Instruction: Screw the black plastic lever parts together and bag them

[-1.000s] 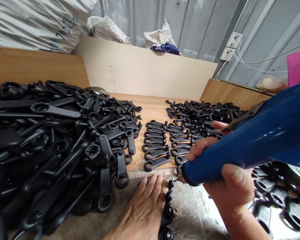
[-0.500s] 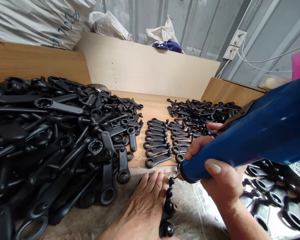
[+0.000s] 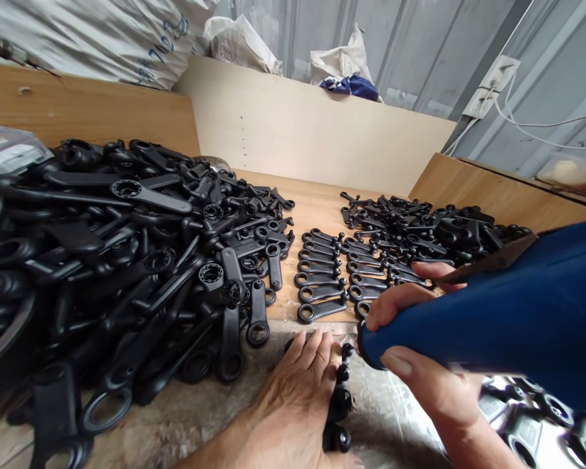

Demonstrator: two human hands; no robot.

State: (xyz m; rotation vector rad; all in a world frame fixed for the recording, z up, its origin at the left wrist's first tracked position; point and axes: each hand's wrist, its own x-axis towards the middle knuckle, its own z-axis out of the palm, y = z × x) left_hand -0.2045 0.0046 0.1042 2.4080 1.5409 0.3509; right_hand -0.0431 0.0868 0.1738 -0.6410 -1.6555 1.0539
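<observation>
Left hand (image 3: 297,391) is pressed flat over black ball-ended levers (image 3: 342,398) on the bench (image 3: 381,407); right hand (image 3: 439,391) is wrapped round a blue power tool (image 3: 469,332). If a lever rolls, the tip could probably skid into those fingers.

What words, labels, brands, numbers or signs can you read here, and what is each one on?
"7N22", as best I can read it: handwritten in blue on the large white sack; the characters before it are unclear.
Smaller white bag at back left: printed lettering, too blurred to read.
Black lever arms: any markings are too small to read.
Blue power tool: no lettering visible.
</observation>
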